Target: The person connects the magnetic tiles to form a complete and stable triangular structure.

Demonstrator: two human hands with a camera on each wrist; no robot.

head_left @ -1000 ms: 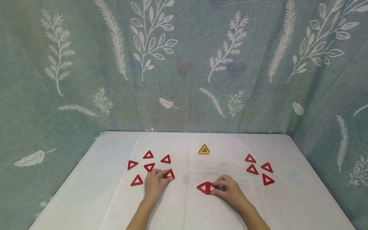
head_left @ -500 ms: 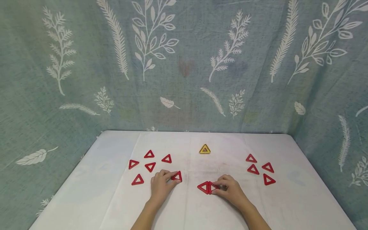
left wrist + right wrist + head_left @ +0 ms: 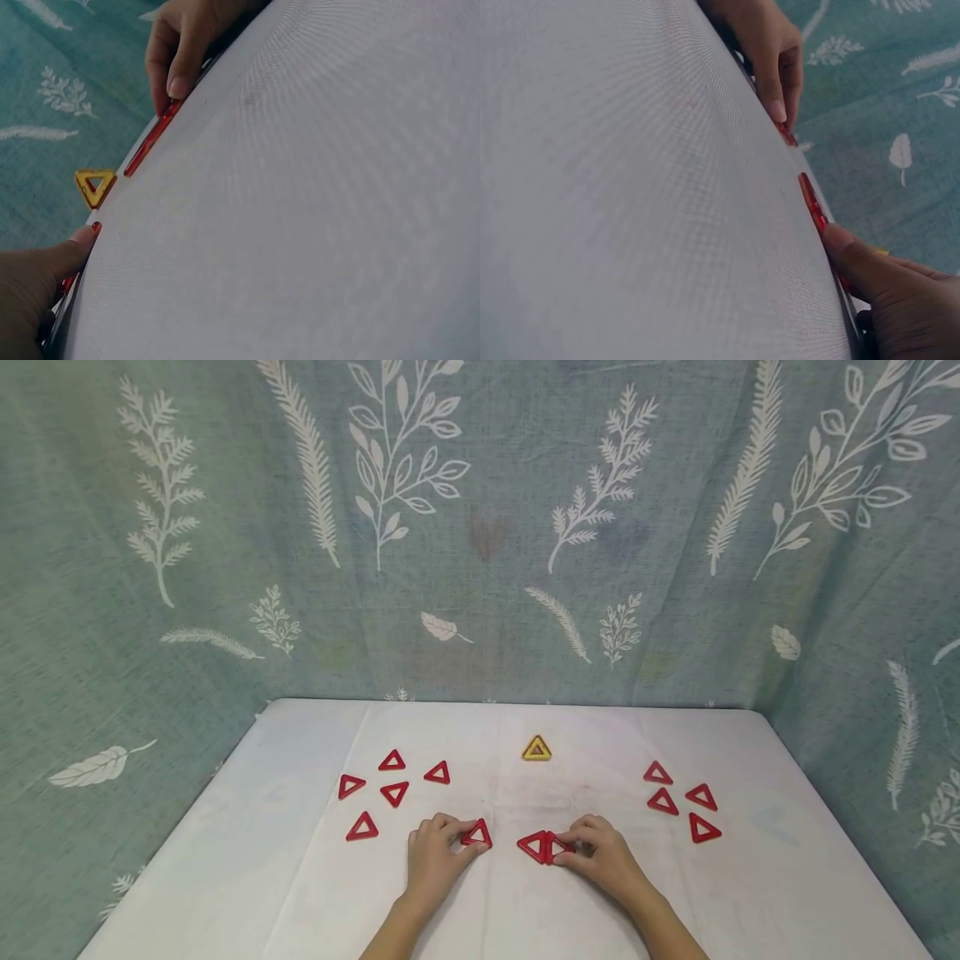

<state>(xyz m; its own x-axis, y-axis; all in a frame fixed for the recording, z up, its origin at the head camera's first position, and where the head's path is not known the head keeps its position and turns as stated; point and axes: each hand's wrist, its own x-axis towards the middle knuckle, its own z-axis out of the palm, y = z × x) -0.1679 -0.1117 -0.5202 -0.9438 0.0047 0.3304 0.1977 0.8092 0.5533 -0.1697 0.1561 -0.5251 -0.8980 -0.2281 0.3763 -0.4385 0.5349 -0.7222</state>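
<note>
In the head view my left hand (image 3: 437, 858) pinches a red triangle tile (image 3: 477, 834) between thumb and fingers, low at the table's middle. To its right, my right hand (image 3: 602, 855) holds another red triangle tile (image 3: 558, 848) by its right side. That tile's left edge meets the edge of a third red triangle tile (image 3: 534, 847), which points left. A gap separates the left hand's tile from this pair. From the left wrist view, a red tile shows edge-on beneath the right hand's fingers, and the left thumb (image 3: 79, 241) covers most of its own tile.
Several loose red triangle tiles (image 3: 394, 793) lie on the left of the white table (image 3: 487, 910). Several more red tiles (image 3: 663, 802) lie on the right. A yellow triangle (image 3: 537, 749) stands near the back middle. A patterned cloth (image 3: 480, 527) hangs behind the table.
My left hand has carried its red triangle tile rightward and nearer to me, toward the joined pair. The right hand stays on its tile. The whole head view has shifted slightly.
</note>
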